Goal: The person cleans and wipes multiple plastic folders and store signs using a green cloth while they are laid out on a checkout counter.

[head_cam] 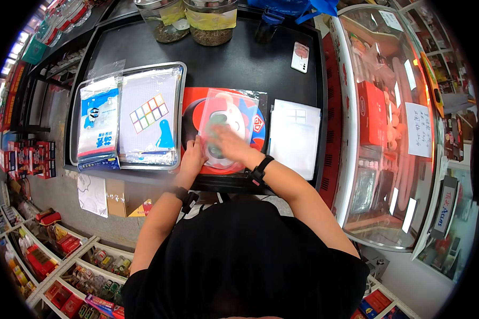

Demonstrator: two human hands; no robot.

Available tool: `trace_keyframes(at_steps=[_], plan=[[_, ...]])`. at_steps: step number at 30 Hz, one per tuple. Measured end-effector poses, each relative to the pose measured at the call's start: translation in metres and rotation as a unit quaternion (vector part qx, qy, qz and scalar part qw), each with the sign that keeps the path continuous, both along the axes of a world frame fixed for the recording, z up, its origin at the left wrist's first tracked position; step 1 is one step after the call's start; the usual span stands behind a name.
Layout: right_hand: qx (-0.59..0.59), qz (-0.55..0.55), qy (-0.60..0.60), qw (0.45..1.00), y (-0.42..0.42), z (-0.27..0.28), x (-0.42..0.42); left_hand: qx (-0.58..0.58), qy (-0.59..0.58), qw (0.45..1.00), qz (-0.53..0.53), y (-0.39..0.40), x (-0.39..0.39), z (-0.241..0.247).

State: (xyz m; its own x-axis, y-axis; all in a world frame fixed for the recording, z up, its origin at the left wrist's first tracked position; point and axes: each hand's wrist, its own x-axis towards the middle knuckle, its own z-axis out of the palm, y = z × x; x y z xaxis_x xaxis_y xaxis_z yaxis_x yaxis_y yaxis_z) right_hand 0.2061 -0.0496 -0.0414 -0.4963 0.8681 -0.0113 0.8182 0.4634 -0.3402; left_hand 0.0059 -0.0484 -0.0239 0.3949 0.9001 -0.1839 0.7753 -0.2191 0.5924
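A clear plastic sleeve point(243, 105) lies over a red and blue cartoon mat point(239, 123). Flat on the sleeve, near its middle, is my right hand point(229, 141), blurred and partly covering a green patch point(218, 119). My left hand point(193, 157) touches the sleeve's lower left edge; whether its fingers pinch the plastic cannot be told. To the left, a metal-rimmed tray point(182, 79) bears a printed plastic packet point(99, 119) and a translucent sheet with a coloured grid point(147, 111). A stack of white sheets point(293, 139) is right of the mat.
All this rests on a black table point(239, 65). At its far side are a glass jar point(211, 24) of dried contents, a dark bottle point(269, 24), a blue bag point(295, 8) and a phone point(300, 58). A glass display case point(383, 131) borders the right; stocked shelves point(68, 271) stand lower left.
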Motion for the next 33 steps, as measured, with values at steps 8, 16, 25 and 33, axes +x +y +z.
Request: trace_keyframes(at_steps=[8,16,25,33], plan=[[-0.037,-0.128,0.004,0.991,0.066,0.016,0.018,-0.032,0.009,0.999,0.007,0.0,0.0,0.004],[-0.071,-0.007,-0.002,0.997,0.074,0.013,0.004,-0.046,0.038,0.998,0.0,0.003,0.004,0.007],[-0.095,-0.366,-0.022,0.926,0.07,0.007,0.063,-0.044,0.057,0.997,-0.005,0.005,0.007,0.007],[-0.091,-0.023,-0.008,0.996,-0.018,0.005,0.012,-0.038,0.04,0.998,-0.016,0.004,0.002,0.002]])
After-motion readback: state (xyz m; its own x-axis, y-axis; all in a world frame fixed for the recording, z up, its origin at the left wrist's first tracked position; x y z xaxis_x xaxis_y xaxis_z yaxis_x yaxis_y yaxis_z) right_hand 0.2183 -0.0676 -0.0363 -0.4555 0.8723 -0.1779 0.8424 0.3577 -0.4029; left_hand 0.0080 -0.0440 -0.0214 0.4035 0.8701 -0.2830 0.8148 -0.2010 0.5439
